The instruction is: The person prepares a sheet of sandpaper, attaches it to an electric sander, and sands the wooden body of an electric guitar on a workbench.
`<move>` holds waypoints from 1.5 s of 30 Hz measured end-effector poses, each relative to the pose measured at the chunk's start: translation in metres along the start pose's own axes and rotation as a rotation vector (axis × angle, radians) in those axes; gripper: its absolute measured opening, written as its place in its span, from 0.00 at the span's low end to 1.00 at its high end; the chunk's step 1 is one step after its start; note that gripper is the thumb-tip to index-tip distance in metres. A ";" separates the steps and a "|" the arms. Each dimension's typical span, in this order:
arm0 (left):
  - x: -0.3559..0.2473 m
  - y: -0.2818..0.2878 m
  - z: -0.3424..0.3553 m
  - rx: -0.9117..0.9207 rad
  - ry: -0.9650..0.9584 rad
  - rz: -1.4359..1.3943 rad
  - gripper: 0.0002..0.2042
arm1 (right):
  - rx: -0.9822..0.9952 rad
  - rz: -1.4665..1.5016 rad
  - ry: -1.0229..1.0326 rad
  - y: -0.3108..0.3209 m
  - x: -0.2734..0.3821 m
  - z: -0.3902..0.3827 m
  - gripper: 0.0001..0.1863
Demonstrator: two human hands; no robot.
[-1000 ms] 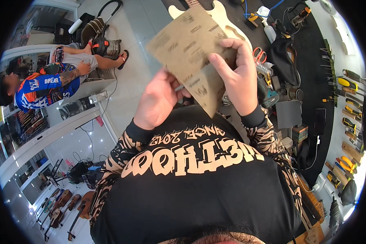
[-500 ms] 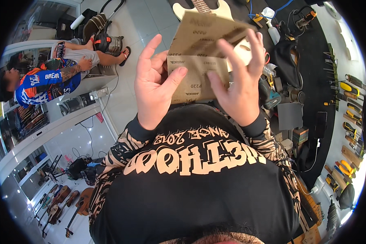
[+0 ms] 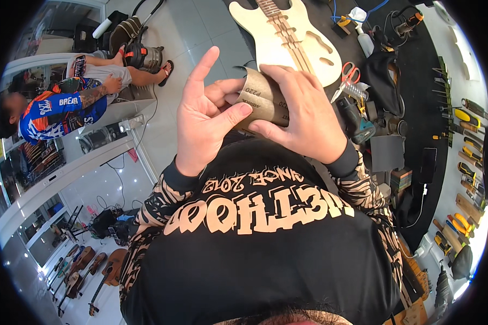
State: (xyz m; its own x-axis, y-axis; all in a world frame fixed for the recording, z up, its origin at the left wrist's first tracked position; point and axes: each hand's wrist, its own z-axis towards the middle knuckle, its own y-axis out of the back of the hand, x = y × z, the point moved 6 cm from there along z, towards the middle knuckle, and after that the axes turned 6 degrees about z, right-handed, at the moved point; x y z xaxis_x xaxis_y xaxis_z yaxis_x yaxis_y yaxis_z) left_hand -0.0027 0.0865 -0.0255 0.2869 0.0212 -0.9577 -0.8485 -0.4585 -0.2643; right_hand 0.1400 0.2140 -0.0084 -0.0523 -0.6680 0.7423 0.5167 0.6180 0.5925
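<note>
We have the brown sandpaper sheet [image 3: 265, 110] curled over between both hands, on our side of the pale guitar body [image 3: 295, 46]; our left hand [image 3: 203, 127] pinches its left part between thumb and bent fingers, index finger raised; our right hand [image 3: 309, 116] is half closed, cupped over the right part, thumb low on the printed side; we expect it to be light, papery and springy, rough on the grit face, smoother on the print, prone to creasing; we'd best grip opposite edges, fingers spread.
</note>
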 end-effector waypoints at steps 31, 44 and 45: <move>-0.061 -0.015 -0.004 0.223 -0.772 1.015 0.14 | -0.006 -0.092 0.102 0.020 0.017 0.000 0.20; -0.065 -0.021 -0.006 0.277 -0.804 0.970 0.12 | -0.019 0.016 0.134 0.034 0.031 -0.002 0.22; -0.064 -0.022 -0.006 0.278 -0.804 0.969 0.12 | -0.010 0.033 0.161 0.034 0.034 -0.002 0.22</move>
State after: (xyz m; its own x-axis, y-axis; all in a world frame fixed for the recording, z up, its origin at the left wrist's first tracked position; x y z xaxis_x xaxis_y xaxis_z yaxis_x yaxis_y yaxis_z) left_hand 0.0003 0.0899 0.0423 -0.7594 0.3562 -0.5444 -0.6503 -0.3900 0.6519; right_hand 0.1576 0.2116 0.0369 0.1022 -0.7053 0.7015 0.5243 0.6375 0.5646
